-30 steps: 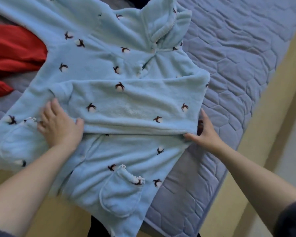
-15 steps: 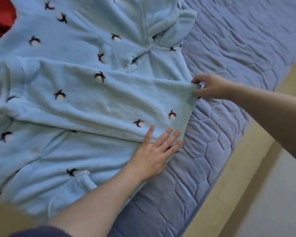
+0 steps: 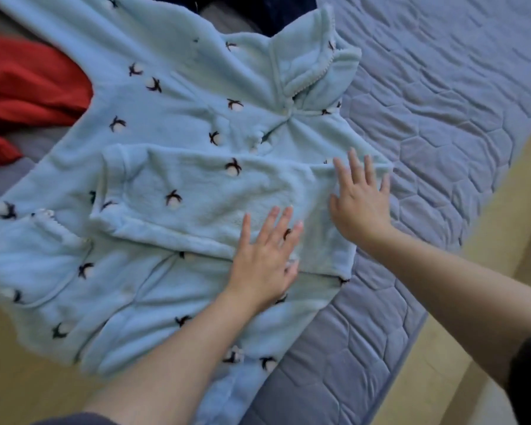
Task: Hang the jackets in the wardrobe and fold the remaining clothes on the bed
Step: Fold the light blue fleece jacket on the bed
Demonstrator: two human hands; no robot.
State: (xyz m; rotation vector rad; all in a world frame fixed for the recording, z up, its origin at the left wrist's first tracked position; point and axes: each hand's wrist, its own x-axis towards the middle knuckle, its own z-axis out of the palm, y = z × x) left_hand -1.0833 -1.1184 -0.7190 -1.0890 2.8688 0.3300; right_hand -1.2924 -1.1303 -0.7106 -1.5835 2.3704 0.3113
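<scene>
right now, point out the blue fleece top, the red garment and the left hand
blue fleece top (image 3: pixel 172 124): head view, chest area
red garment (image 3: pixel 28 87): head view, middle fold
left hand (image 3: pixel 264 259): head view, back of hand

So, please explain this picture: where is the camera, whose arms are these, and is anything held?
No machine here. The camera sits on a person's head and looks down, so both arms are that person's own. A light blue fleece top lies spread on a quilted bed, one sleeve folded across its front. A red garment lies at the left. The left hand and right hand press flat on the top, fingers straight. Neither holds anything.
</scene>
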